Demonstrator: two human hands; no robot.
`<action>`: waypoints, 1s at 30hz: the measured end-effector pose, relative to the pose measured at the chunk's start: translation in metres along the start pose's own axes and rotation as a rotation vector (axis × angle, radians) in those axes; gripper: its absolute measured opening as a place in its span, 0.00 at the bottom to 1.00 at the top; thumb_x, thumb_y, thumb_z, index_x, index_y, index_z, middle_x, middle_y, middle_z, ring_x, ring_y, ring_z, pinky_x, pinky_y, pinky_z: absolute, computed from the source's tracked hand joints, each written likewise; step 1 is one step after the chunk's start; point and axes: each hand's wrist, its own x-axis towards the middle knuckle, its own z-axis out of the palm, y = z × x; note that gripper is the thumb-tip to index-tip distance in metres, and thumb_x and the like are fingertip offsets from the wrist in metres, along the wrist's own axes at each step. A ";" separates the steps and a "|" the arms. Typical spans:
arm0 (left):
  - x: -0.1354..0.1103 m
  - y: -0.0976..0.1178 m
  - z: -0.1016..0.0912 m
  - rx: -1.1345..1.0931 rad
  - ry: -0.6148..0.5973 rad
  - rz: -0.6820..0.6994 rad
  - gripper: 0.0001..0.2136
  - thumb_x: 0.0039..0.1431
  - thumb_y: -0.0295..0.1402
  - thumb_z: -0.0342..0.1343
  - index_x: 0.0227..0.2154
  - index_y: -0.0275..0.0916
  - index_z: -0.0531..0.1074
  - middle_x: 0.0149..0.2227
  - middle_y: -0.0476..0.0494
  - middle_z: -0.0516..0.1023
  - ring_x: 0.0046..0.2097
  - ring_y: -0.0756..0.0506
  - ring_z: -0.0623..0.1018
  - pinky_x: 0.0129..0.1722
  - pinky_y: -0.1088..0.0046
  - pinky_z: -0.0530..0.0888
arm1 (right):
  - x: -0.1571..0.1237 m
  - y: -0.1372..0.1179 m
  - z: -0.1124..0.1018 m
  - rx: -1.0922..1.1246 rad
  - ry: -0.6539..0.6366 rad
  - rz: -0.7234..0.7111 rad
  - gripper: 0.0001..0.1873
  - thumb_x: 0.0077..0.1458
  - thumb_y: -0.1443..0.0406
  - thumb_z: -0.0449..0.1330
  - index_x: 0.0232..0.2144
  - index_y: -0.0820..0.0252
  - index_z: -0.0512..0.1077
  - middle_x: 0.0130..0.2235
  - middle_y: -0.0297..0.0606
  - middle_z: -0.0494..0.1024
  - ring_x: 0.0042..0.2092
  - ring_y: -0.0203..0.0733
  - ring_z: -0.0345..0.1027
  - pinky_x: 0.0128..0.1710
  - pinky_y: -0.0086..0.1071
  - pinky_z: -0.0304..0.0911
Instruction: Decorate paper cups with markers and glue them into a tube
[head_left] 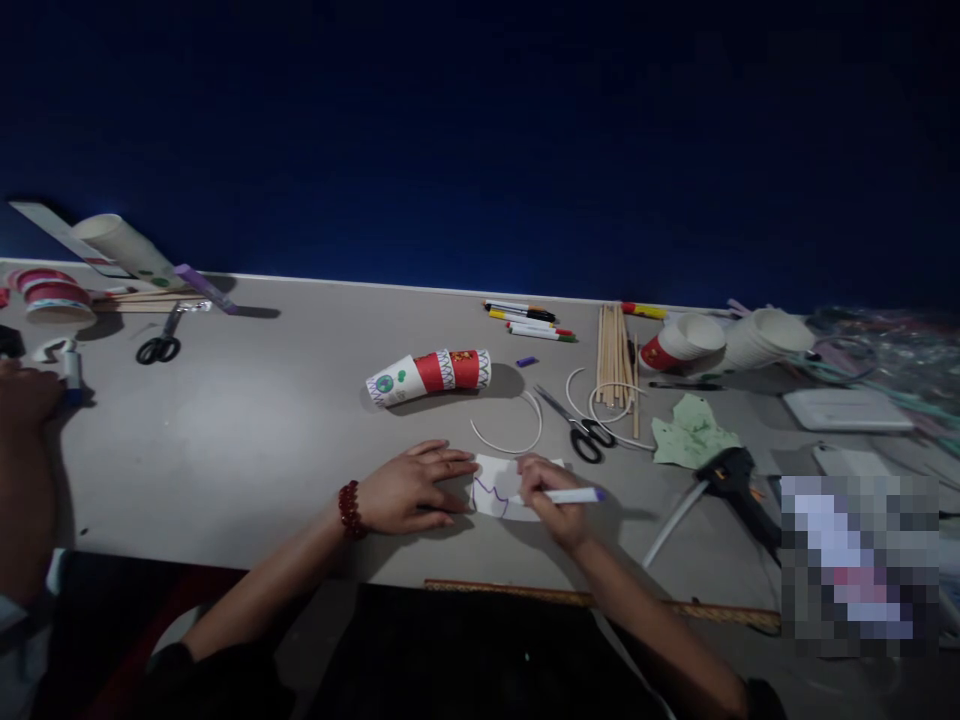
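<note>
My left hand (416,490) lies with fingers spread, its fingertips on the left edge of a white piece of paper (491,500). A purple zigzag line runs across that paper. In my right hand (553,498) is a white marker (571,496) with a purple end, gripped between the fingers. The hand rests over the paper's right part, hiding the marker's tip. A small purple marker cap (526,361) lies farther back. Behind the paper is a curved row of joined paper cups (439,375), red and white with drawn patterns.
Scissors (589,435), white cord (540,425), wooden sticks (615,355) and several markers (525,315) lie behind. A glue gun (731,485), green paper (694,430) and paper cups (686,342) are at right. Another person's hand (30,395) is at far left, near other scissors (159,347).
</note>
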 end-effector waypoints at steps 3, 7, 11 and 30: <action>-0.001 0.000 0.001 0.017 -0.008 -0.001 0.15 0.73 0.46 0.55 0.52 0.51 0.81 0.71 0.42 0.69 0.71 0.36 0.68 0.73 0.49 0.59 | 0.001 -0.003 -0.003 -0.019 0.100 0.129 0.06 0.63 0.66 0.57 0.32 0.53 0.71 0.28 0.32 0.74 0.30 0.42 0.69 0.31 0.32 0.63; -0.001 0.001 0.003 0.045 -0.008 0.004 0.16 0.72 0.48 0.55 0.55 0.52 0.80 0.72 0.41 0.68 0.72 0.35 0.67 0.72 0.47 0.60 | 0.000 -0.018 -0.004 -0.112 0.051 0.221 0.03 0.63 0.62 0.62 0.39 0.53 0.77 0.35 0.36 0.82 0.36 0.45 0.76 0.36 0.34 0.68; 0.000 0.002 0.007 0.048 0.015 0.004 0.16 0.71 0.47 0.56 0.55 0.52 0.80 0.72 0.41 0.68 0.71 0.34 0.67 0.73 0.47 0.59 | -0.009 -0.029 -0.002 -0.174 -0.015 0.149 0.03 0.61 0.66 0.61 0.36 0.53 0.76 0.32 0.34 0.82 0.33 0.43 0.75 0.35 0.34 0.67; 0.000 0.001 0.009 0.056 0.007 -0.003 0.17 0.71 0.48 0.56 0.56 0.52 0.79 0.71 0.41 0.69 0.71 0.34 0.66 0.73 0.46 0.58 | -0.018 -0.015 0.005 -0.274 -0.151 0.101 0.05 0.60 0.67 0.60 0.32 0.53 0.72 0.31 0.35 0.79 0.34 0.44 0.74 0.35 0.35 0.63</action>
